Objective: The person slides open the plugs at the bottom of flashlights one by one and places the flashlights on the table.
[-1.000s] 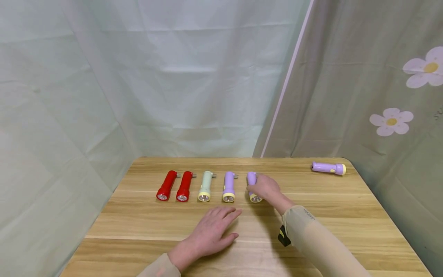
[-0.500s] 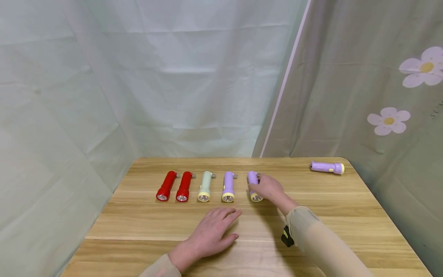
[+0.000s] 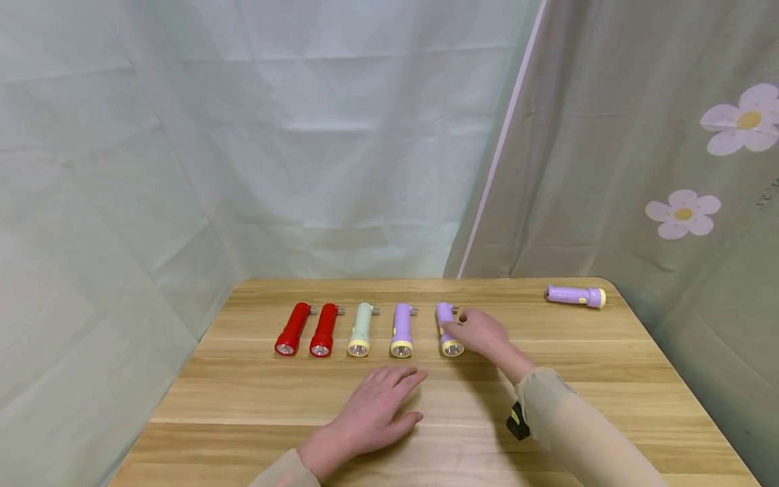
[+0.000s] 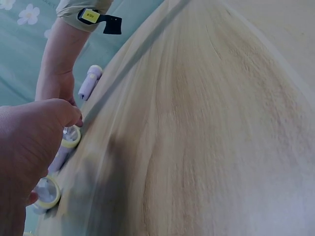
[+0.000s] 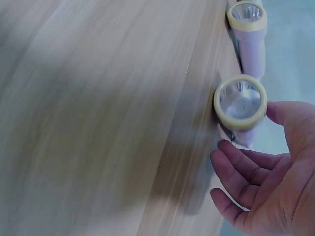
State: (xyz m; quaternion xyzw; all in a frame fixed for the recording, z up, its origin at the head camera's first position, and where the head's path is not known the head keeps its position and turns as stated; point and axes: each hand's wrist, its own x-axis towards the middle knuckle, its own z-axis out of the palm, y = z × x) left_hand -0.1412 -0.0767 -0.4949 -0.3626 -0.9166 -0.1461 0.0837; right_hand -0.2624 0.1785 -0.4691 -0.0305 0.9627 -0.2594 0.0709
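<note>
In the head view, a purple flashlight (image 3: 445,312) with a yellow head rim lies at the right end of a spaced row. My right hand (image 3: 483,333) is beside it; in the right wrist view the thumb (image 5: 278,112) touches or nearly touches its head, while the loosely bent fingers (image 5: 234,174) stand apart from it. To its left lie another purple flashlight (image 3: 402,323), a mint one (image 3: 362,325) and two red flashlights (image 3: 295,326), lenses toward me. My left hand (image 3: 374,409) is over the table in front of the row, fingers extended, holding nothing.
One more purple flashlight (image 3: 572,295) lies sideways near the wooden table's (image 3: 243,392) back right corner. Pale curtains (image 3: 341,149) hang behind and beside the table. A black strap piece (image 3: 517,423) hangs from the right sleeve.
My right hand has loosened from the rightmost purple flashlight and drawn slightly right. That flashlight has shifted a little to the right. The left hand has hardly moved.
</note>
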